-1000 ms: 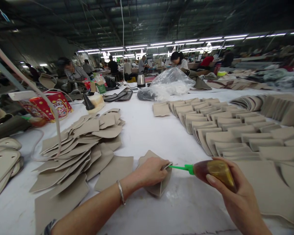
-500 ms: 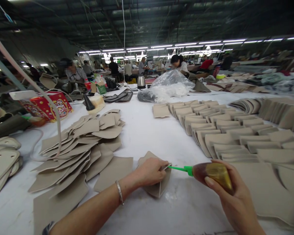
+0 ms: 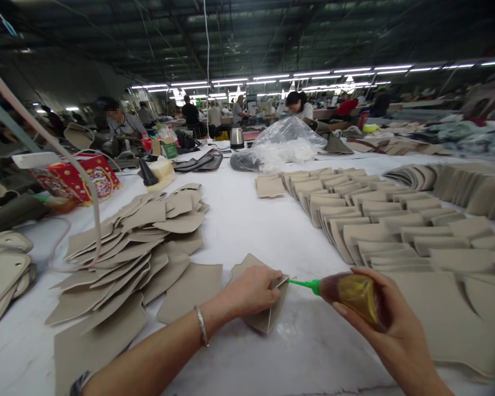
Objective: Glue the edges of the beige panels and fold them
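Note:
My left hand (image 3: 253,290) is closed on a taupe leather-like piece (image 3: 268,322) lying on the white table, its fingers pinching a raised edge. My right hand (image 3: 390,319) is wrapped round a glue bottle (image 3: 352,294) holding amber-brown liquid. The bottle is tilted sideways, and its long green nozzle (image 3: 303,284) points left, with the tip at the edge of the pinched piece. Part of that piece is hidden under my left hand. Beside my left forearm another flat taupe piece (image 3: 193,291) rests on the table.
A loose heap of taupe pieces (image 3: 127,247) lies left, and overlapping rows of similar pieces (image 3: 371,236) fill the right. A pale hose (image 3: 94,203) hangs at left near a red box (image 3: 82,179). Farther back are clear plastic (image 3: 286,143), a kettle (image 3: 236,137) and several people.
My right hand has shifted slightly left with the glue bottle and turned a little, its thumb moving along the bottle. My left hand keeps its pinch on the piece.

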The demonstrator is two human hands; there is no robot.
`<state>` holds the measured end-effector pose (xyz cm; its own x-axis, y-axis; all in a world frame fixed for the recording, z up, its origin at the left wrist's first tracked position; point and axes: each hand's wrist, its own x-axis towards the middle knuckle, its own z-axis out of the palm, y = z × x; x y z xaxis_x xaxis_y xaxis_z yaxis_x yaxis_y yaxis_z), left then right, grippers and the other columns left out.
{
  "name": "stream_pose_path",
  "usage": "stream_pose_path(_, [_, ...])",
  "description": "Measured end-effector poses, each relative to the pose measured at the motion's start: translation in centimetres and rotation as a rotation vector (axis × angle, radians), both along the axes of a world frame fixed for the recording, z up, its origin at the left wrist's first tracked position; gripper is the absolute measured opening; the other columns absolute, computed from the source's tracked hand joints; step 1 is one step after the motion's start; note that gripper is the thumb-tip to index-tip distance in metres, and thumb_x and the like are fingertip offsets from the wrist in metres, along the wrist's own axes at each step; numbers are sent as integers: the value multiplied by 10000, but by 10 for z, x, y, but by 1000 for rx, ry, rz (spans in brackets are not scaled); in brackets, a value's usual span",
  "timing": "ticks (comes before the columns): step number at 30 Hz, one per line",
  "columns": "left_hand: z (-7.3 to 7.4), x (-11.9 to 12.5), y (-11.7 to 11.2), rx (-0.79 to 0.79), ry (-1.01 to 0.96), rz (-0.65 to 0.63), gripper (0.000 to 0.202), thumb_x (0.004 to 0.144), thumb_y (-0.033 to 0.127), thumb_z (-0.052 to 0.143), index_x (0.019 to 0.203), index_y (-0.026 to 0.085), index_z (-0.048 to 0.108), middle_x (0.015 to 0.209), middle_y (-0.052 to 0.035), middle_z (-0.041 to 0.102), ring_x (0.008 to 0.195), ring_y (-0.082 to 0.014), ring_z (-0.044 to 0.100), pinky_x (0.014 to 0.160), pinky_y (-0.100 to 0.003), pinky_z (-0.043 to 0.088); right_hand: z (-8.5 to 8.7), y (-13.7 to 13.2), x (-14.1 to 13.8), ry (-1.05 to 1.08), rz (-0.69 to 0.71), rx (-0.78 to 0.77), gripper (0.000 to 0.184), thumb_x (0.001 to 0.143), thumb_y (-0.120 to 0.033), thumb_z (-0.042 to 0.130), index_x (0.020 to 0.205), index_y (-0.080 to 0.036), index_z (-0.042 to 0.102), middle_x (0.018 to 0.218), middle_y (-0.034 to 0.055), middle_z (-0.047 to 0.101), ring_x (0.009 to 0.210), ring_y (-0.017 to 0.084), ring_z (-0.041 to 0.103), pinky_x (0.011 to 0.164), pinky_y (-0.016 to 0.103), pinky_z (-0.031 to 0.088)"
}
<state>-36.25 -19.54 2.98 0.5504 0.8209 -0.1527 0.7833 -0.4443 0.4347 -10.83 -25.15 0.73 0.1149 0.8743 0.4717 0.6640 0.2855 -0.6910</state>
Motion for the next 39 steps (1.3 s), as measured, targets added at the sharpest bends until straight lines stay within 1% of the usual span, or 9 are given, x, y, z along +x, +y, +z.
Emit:
stream_pose_path(5, [7,7,-9,-9,22,39,250,789,223,479,986,220,632,948,-55,705,889,-230,633,747,-294,460,7,-3,-4,-188,73,84,478,839,-522,670,1219,-277,513,1088,55,653,925,266,659,802,371,537])
stream_pose_path(8, [9,8,-13,-4,-13,81,320,789,226,498,1093,221,599,994,-62,700,912,-237,632,773,-308,471,11,-4,-8,-217,80,52,462,841,-517,673,1212,-292,514,1046,33,671,858,237,676,741,328,540])
stream_pose_path(15, [10,8,-13,-32,-64,71,419,787,210,503,1183,240,636,997,-57,696,916,-233,622,793,-317,469,6,1,-6,-32,6,-29,521,803,-582,687,1205,-288,535,1085,46,638,924,269,638,813,379,510])
stream_pose_path(20, [10,8,-14,-21,-78,67,445,781,219,513,1200,235,660,1006,-67,702,902,-238,618,799,-324,470,7,2,-6,35,9,-111,506,776,-580,707,1158,-286,552,1039,36,649,910,272,634,800,387,509])
stream_pose_path(26, [8,7,-15,-27,-78,76,471,762,200,512,1204,253,667,923,-51,686,819,-216,602,738,-299,460,6,2,-6,117,-52,-136,566,744,-626,712,1155,-275,548,1040,49,632,913,296,618,809,432,491])
stream_pose_path(29, [7,7,-16,-28,-81,85,461,770,216,519,1205,254,665,950,-56,680,815,-211,600,748,-299,459,4,0,-5,131,-14,-174,539,749,-604,719,1138,-268,555,1027,44,642,902,283,626,811,416,501])
stream_pose_path(32, [7,6,-17,-28,-76,86,446,779,227,519,1200,258,664,950,-54,679,818,-212,599,752,-298,461,5,2,-4,170,26,-225,531,752,-591,729,1135,-266,556,977,34,655,869,272,636,758,383,520])
stream_pose_path(36, [8,6,-17,-28,-69,88,457,776,219,513,1209,254,657,950,-52,681,840,-219,603,761,-302,466,3,5,-4,170,-48,-157,573,738,-626,720,1153,-267,553,1012,49,642,908,298,625,775,411,510])
stream_pose_path(39, [9,7,-17,-37,-61,101,457,777,220,515,1212,240,652,985,-65,682,855,-225,608,771,-306,470,2,2,-5,129,-38,-139,555,752,-611,712,1161,-274,550,1040,52,636,919,297,624,806,424,502])
